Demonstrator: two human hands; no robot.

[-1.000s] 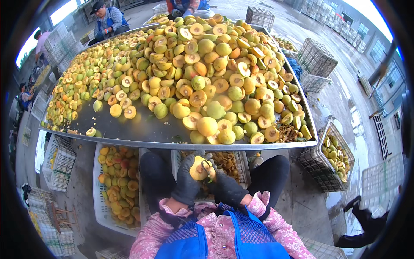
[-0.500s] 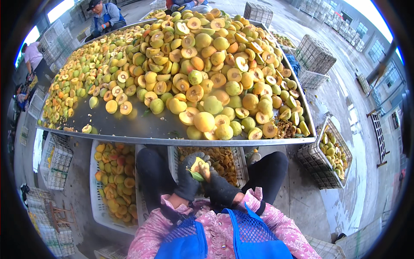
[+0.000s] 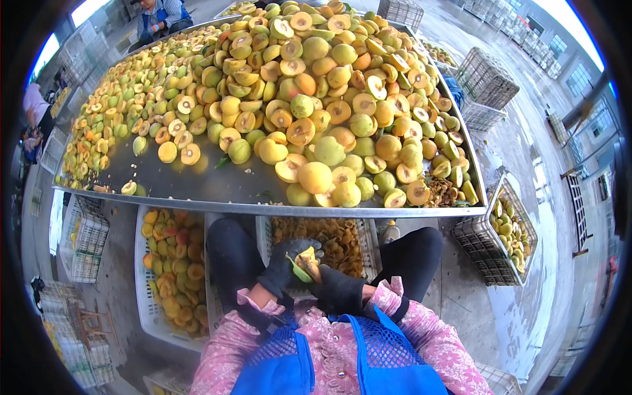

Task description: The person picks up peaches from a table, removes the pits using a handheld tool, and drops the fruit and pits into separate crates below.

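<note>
Both my hands wear dark gloves and meet above my lap. My left hand (image 3: 282, 258) is closed around a cut yellow peach piece (image 3: 303, 257), its pale flesh showing, with a green leaf or strip of skin (image 3: 301, 272) at its lower edge. My right hand (image 3: 340, 291) is closed against the right side of the piece, at a small brownish thing; whether that is a tool tip or part of the fruit I cannot tell. In front, halved and whole yellow-green peaches (image 3: 315, 176) are heaped on a metal table (image 3: 197, 187).
Below the table edge, a crate (image 3: 372, 253) of brown scraps stands between my knees. A white crate (image 3: 146, 289) of peaches is at my left, a grey crate (image 3: 500, 260) of fruit at my right. A co-worker (image 3: 158, 20) sits across the table; stacked crates (image 3: 487, 79) stand far right.
My hands have stayed together, with the left shifting slightly left. The peach piece has turned, its cut face narrower now. The view has tipped slightly, cropping the far co-workers.
</note>
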